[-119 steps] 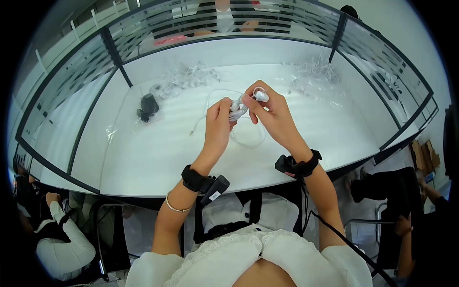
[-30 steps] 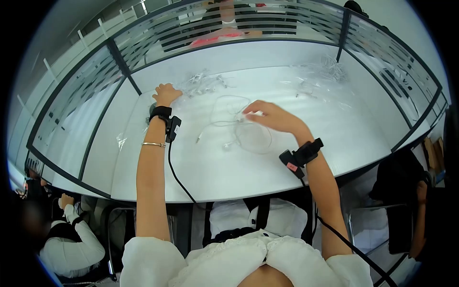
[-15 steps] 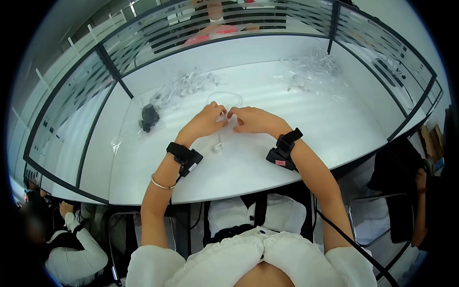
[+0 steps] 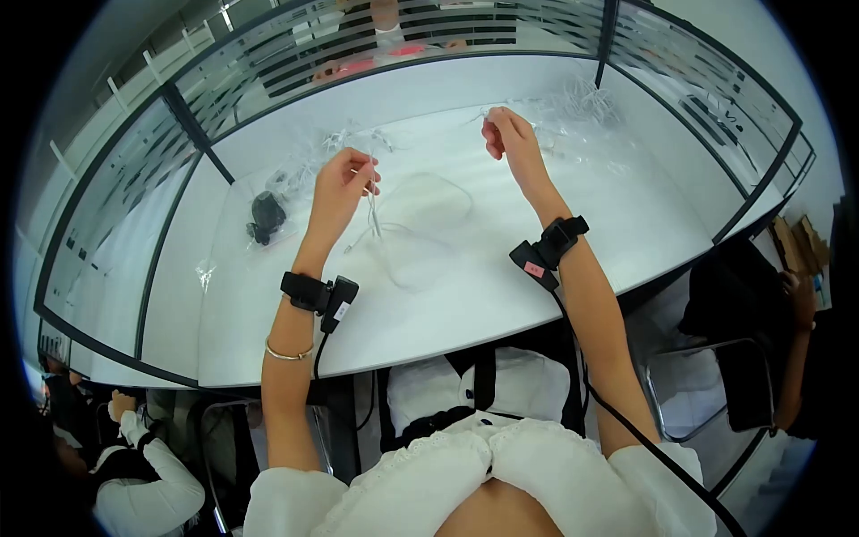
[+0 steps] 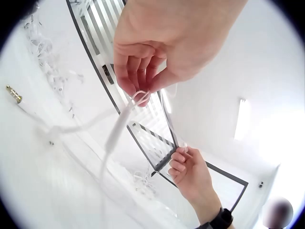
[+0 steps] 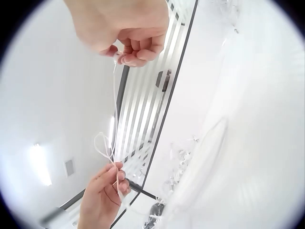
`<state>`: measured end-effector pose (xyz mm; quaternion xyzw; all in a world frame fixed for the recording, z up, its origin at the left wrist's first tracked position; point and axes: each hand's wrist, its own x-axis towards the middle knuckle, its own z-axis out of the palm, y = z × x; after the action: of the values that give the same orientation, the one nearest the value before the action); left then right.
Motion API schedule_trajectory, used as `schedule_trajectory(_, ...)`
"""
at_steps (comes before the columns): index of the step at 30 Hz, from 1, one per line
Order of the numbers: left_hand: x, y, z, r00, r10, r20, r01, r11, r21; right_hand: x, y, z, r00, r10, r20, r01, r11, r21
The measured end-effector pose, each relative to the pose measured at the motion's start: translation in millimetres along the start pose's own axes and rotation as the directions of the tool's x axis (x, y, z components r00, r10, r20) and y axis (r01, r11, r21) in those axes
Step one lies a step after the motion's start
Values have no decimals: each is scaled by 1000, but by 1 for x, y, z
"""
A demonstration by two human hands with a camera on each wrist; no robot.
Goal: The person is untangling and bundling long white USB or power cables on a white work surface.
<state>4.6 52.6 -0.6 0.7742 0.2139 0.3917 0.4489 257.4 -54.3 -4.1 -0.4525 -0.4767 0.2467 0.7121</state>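
Above the desk my left hand (image 4: pixel 340 190) pinches a white earphone cable (image 5: pixel 116 129) between thumb and fingertips, just by a thicker white sleeve where thin strands meet. A small loop of cable stands up beyond those fingertips in the right wrist view. My right hand (image 4: pixel 516 148), raised farther right and forward, grips a white earbud (image 6: pixel 117 56) between thumb and curled fingers. One thin strand runs from it across to the left hand. Lower cable hangs down and loops over the desktop, ending in a gold-coloured plug (image 5: pixel 14 94).
A black object in a clear bag (image 4: pixel 267 215) lies at the desk's left. White cables and clear plastic (image 4: pixel 349 141) are heaped at the back left, with another tangled heap (image 4: pixel 586 103) at the back right. Low partitions enclose the desk (image 4: pixel 501 295); people sit around it.
Both hands held bundled earphones, then parted, the left reaching to the back left. They met low over the desk, then rose and spread apart with the cable, which is now unwound.
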Motion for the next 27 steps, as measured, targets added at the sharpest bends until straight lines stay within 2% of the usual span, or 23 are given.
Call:
schedule_trajectory(4, 0, -2, -3, 995, -8, -98, 7, 1000, -13, 6, 8, -14, 972, 72, -223, -62, 997, 52)
schedule_trajectory(9, -3, 0, -8, 996, -79, -38, 82, 991, 109, 11, 9, -48, 896, 101, -432, -20, 982, 188)
schedule_trajectory(12, -2, -7, -8, 995, -93, 18, 90, 986, 141, 15, 12, -64, 813, 114, -571, 60, 959, 278)
schedule_trajectory(15, -5, -9, 1, 984, -142, 107, 129, 985, 113, 15, 10, -70, 831, 158, -533, -33, 971, 236)
schedule_trajectory(19, -18, -3, 21, 925, -63, 375, -65, 946, 318, 10, 6, -57, 907, 208, -367, -175, 977, 121)
schedule_trajectory(20, -23, 3, 25, 898, -88, 431, -60, 946, 317, 9, 4, -53, 921, 217, -323, -199, 976, 88)
schedule_trajectory(21, -28, 4, 30, 885, -80, 458, -84, 941, 327, 10, 7, -53, 936, 215, -277, -207, 977, 59)
schedule_trajectory(22, -32, 4, 34, 872, -73, 484, -108, 936, 336, 9, 7, -51, 932, 207, -299, -198, 978, 59)
schedule_trajectory(25, -35, 0, 39, 870, -185, 457, -52, 887, 460, 9, 9, -46, 918, 200, -342, -209, 978, 10)
schedule_trajectory(27, -32, -9, 36, 875, -137, 464, -105, 882, 459, 11, 24, -53, 909, 220, -353, -267, 960, -88)
